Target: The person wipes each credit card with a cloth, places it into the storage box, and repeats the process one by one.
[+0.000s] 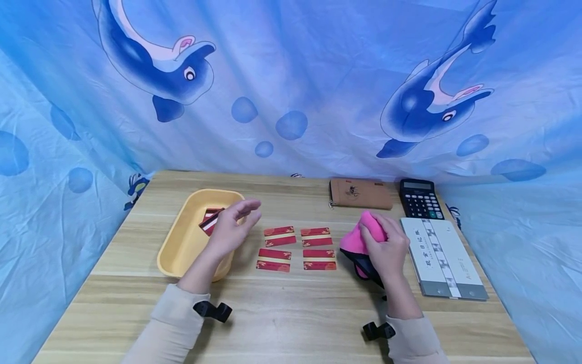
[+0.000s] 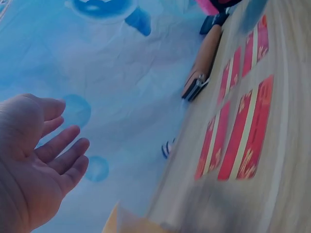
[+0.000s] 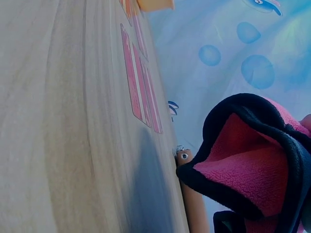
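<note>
My left hand (image 1: 232,227) is raised over the right side of a yellow plastic basin (image 1: 175,247), its fingers loosely bent and holding nothing. Several dark red striped cards (image 1: 210,218) lie in the basin, partly hidden by that hand. To the right, my right hand (image 1: 388,242) grips a bunched pink fleece cloth with black edging (image 1: 356,240) above the table. The right wrist view shows the folds of the cloth (image 3: 248,170). Between the hands, several red cards with a pale stripe (image 1: 279,236) lie flat in two rows.
A brown zip wallet (image 1: 364,193) lies at the back of the wooden table (image 1: 282,318). Behind the right hand are a black calculator (image 1: 420,198) and a white-and-grey ledger book (image 1: 443,258). A blue dolphin-print curtain (image 1: 291,76) hangs around the table.
</note>
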The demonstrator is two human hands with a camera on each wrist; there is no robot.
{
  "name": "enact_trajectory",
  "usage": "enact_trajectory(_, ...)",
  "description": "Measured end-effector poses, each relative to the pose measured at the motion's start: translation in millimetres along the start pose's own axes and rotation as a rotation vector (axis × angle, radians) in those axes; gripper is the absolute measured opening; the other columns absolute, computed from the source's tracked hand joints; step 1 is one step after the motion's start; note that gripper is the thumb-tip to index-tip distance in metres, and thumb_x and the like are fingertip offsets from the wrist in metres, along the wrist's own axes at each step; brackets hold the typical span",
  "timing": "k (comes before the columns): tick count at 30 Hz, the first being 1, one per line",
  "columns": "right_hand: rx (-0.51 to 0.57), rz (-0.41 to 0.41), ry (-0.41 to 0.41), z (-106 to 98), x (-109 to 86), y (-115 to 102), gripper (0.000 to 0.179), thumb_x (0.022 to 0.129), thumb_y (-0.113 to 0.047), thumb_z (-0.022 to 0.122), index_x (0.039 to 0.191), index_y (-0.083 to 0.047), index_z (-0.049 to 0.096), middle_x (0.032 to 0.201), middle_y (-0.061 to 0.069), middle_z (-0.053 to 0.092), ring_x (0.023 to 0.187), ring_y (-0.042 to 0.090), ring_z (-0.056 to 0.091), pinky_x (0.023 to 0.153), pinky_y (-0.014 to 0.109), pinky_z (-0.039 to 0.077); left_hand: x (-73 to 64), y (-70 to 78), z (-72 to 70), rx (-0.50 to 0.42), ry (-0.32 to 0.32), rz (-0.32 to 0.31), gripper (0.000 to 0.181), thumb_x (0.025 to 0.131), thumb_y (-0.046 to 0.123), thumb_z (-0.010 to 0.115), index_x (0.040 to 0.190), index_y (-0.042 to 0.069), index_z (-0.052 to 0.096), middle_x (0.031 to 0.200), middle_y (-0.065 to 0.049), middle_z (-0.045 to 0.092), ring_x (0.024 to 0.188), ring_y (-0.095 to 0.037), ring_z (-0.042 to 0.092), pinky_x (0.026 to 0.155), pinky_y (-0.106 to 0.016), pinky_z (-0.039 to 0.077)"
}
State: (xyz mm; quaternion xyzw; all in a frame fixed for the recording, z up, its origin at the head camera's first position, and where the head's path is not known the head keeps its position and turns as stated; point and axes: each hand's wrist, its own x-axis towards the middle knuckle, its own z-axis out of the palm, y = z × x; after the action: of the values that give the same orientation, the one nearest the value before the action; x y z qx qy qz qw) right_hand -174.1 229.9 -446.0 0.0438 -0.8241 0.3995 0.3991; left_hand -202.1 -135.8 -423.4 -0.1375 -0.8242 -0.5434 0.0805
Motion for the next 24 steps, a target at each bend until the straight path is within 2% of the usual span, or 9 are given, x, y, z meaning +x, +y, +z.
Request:
enact_trajectory(5,0.017,-0.026,0.003,1,-0.8,1,0.035,0.081,-0.005,0.085,0.115,-0.006,0.076,0.109,0.013,0.074,0.100,0.027,0.068,0.087,0.006,0.043,-3.0,-0.3,18.1,-0.007,-0.053,-0.001,0.035,0.100,0.020,0.067,0.131,0.006,0.064,0.132,-0.010,0.065,0.126,-0.030,0.058,0.110,-0.050,0.044)
enact_trajectory(11,0.026,-0.050,-0.003,1,-1.5,0,0.035,0.080,-0.004,0.085,0.114,-0.004,0.076,0.108,0.014,0.074,0.098,0.030,0.067,0.084,0.009,0.044,-6.7,-12.2,39.5,0.047,-0.118,-0.010,0.036,0.100,0.022,0.067,0.133,0.008,0.064,0.133,-0.008,0.064,0.126,-0.028,0.058,0.107,-0.048,0.048)
enact_trajectory(16,0.027,-0.050,-0.013,1,-1.8,0,0.035,0.080,-0.005,0.085,0.115,-0.005,0.076,0.109,0.014,0.073,0.098,0.031,0.066,0.083,0.011,0.044,-9.9,-22.9,52.2,0.058,-0.105,-0.030,0.035,0.099,0.020,0.069,0.132,0.008,0.065,0.130,-0.009,0.065,0.124,-0.030,0.059,0.103,-0.050,0.051)
enact_trajectory(21,0.018,-0.061,-0.022,1,-1.5,-1,0.035,0.080,-0.004,0.085,0.114,-0.005,0.076,0.109,0.013,0.074,0.098,0.030,0.067,0.084,0.012,0.044,-12.2,-36.0,64.4,0.041,-0.064,-0.044,0.035,0.097,0.014,0.070,0.130,0.001,0.065,0.129,-0.015,0.064,0.117,-0.036,0.064,0.097,-0.049,0.055)
enact_trajectory(24,0.015,-0.066,-0.024,1,-1.0,-1,0.036,0.079,-0.004,0.085,0.114,-0.005,0.076,0.109,0.013,0.074,0.098,0.030,0.068,0.085,0.013,0.044,-12.2,-40.6,70.9,0.084,-0.052,-0.062,0.038,0.096,0.015,0.071,0.130,0.001,0.064,0.130,-0.015,0.063,0.119,-0.035,0.063,0.101,-0.048,0.052)
